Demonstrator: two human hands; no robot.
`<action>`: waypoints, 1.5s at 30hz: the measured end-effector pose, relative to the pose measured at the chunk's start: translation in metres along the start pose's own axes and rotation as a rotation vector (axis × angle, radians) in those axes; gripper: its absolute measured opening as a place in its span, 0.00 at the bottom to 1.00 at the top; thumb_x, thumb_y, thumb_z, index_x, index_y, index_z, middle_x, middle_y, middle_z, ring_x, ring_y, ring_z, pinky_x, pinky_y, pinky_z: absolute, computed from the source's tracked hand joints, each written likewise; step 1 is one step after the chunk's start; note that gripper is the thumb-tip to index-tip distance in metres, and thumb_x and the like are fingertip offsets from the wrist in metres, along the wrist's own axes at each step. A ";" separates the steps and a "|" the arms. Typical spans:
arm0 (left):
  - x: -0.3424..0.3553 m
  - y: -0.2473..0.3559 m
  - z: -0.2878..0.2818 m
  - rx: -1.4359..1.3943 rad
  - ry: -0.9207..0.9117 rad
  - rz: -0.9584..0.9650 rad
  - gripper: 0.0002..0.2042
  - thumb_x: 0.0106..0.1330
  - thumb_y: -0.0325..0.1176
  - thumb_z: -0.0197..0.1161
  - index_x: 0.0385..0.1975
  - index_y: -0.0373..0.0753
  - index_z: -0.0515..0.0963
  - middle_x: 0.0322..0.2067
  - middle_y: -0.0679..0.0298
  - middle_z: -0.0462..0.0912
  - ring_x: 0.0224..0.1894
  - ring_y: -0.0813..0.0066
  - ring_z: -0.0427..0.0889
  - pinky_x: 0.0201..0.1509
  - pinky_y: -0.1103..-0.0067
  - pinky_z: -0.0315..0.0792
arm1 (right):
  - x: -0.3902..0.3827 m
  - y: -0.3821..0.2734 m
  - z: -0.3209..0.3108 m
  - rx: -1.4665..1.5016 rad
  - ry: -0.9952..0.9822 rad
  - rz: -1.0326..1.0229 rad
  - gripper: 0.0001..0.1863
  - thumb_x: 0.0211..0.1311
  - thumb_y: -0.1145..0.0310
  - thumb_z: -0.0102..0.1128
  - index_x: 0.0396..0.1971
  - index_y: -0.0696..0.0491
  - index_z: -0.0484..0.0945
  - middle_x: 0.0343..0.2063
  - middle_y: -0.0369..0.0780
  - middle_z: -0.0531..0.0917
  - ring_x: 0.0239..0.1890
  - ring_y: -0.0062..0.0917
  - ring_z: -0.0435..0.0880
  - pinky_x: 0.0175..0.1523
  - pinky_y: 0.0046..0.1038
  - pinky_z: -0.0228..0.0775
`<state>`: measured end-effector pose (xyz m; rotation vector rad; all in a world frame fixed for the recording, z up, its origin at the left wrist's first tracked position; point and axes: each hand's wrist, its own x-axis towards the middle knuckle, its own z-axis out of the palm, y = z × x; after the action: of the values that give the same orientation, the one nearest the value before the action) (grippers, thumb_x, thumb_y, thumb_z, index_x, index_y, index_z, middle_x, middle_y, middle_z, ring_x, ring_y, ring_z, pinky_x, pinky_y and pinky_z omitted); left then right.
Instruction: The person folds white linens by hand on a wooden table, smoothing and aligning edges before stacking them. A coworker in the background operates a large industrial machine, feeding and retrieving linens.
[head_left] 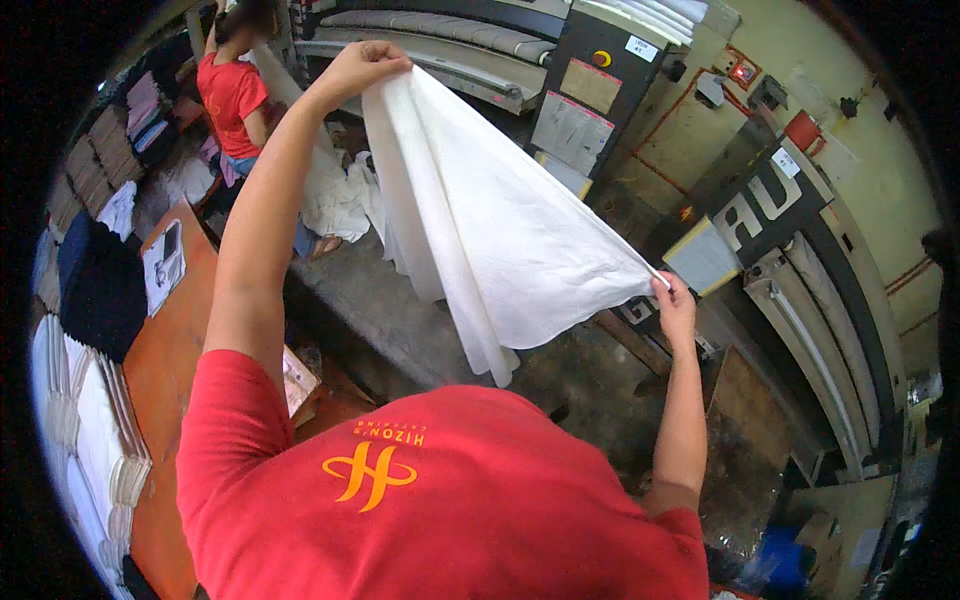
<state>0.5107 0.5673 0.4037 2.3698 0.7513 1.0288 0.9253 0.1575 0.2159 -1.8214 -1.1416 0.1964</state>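
Note:
I hold a white cloth [490, 220] stretched in the air in front of me. My left hand [358, 66] is raised high and pinches one corner at the upper left. My right hand [675, 308] grips the opposite corner lower on the right. The cloth hangs between them in loose folds, its bottom tip dangling above my red shirt [440, 500].
An orange table [165, 360] on my left carries stacks of folded white linen [95, 440] and dark cloth [100, 285]. Another person in a red top [232, 95] stands beyond it by a pile of white laundry [335, 195]. Large ironing machines [800, 270] run across the back and right.

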 end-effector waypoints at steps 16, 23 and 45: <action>0.006 0.044 0.101 -0.170 -0.106 -0.012 0.11 0.61 0.41 0.64 0.38 0.41 0.82 0.35 0.66 0.84 0.38 0.78 0.80 0.44 0.77 0.74 | 0.015 -0.197 -0.041 0.278 0.420 -0.227 0.14 0.66 0.64 0.56 0.44 0.58 0.75 0.40 0.37 0.80 0.40 0.19 0.77 0.47 0.21 0.69; -0.094 0.219 0.173 -0.577 -0.129 0.583 0.12 0.60 0.41 0.61 0.36 0.39 0.79 0.32 0.55 0.82 0.38 0.55 0.81 0.43 0.67 0.73 | -0.031 -0.244 0.021 0.059 0.042 -0.186 0.10 0.61 0.73 0.58 0.42 0.59 0.76 0.43 0.37 0.78 0.43 0.16 0.74 0.51 0.19 0.64; -0.156 -0.149 0.335 -0.173 -0.274 -0.265 0.12 0.62 0.42 0.56 0.37 0.44 0.82 0.42 0.59 0.82 0.45 0.60 0.79 0.50 0.68 0.72 | -0.083 -0.257 -0.355 -0.005 0.875 0.034 0.27 0.64 0.53 0.54 0.54 0.59 0.72 0.52 0.44 0.75 0.54 0.33 0.73 0.60 0.35 0.64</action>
<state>0.6314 0.5196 0.0264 2.1351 0.8089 0.6182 0.9191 -0.0989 0.5815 -1.6466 -0.4826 -0.5419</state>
